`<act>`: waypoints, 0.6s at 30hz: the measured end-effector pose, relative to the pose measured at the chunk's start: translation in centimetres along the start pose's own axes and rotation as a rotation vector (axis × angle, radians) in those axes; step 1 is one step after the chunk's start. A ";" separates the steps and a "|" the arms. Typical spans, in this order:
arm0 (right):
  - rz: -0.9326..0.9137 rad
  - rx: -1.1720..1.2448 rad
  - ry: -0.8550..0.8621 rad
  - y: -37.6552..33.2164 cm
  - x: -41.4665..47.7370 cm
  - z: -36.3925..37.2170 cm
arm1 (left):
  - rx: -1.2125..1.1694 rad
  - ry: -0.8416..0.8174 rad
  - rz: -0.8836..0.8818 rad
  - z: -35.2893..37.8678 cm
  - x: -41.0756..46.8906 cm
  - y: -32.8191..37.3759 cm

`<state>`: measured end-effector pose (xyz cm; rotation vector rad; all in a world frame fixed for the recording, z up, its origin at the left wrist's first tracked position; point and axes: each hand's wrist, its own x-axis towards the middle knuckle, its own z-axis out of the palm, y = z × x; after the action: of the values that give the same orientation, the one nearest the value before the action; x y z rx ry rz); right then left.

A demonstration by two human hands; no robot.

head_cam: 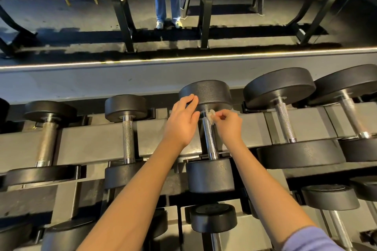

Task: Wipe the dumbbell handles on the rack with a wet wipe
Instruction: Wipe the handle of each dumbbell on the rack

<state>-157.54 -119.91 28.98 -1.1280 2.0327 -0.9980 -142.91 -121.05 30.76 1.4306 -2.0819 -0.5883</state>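
**Observed.** Both hands are at one dumbbell [210, 175] on the rack [91, 140]. The left hand [182, 122] is loosely spread and holds nothing. Its fingertips [192, 98] rest on the dumbbell's far head, with the thumb close beside the bar. The right hand [229, 125] has its fingers curled in a pinch on the wet wipe [211, 114], a small bunched white wad. The wipe lies between the two hands, touching the far end of the knurled handle [210, 138], just under the far head.

**Assessment.** Work on this handle appears to stand at its far end. The knurled length nearer the person, below both hands, has no wipe on it.

**Risks.**
1. The wad is small and held by fingertips only. Rough knurling could snag it and pull it from the pinch into the rack gap beneath the hands.
2. A bunched wipe meets one side of the bar. The underside may be missed unless the wipe is wrapped round.
3. The left hand steadies only lightly. A sideways stroke could rock the dumbbell in its cradle and nip fingers against the head.
4. Whether the neighbouring dumbbell [127, 108] left of the left hand, or the larger dumbbell [279, 87] right of the right hand, has been wiped cannot be told. One could be skipped.
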 end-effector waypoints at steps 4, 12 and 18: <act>-0.006 -0.047 -0.076 0.4 -0.4 -0.8 | 0.008 -0.007 -0.006 -0.1 0.0 0.0; 0.105 -0.259 -0.316 2.2 -3.3 -2.9 | 0.015 -0.046 -0.054 -0.2 -0.3 0.8; -0.062 -0.259 -0.125 1.8 -5.1 -3.9 | -0.034 -0.091 -0.062 -0.9 -1.8 1.5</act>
<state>-159.02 -113.54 30.29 -1.3586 2.0776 -0.6875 -142.84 -118.89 32.00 1.4786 -2.0931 -0.7223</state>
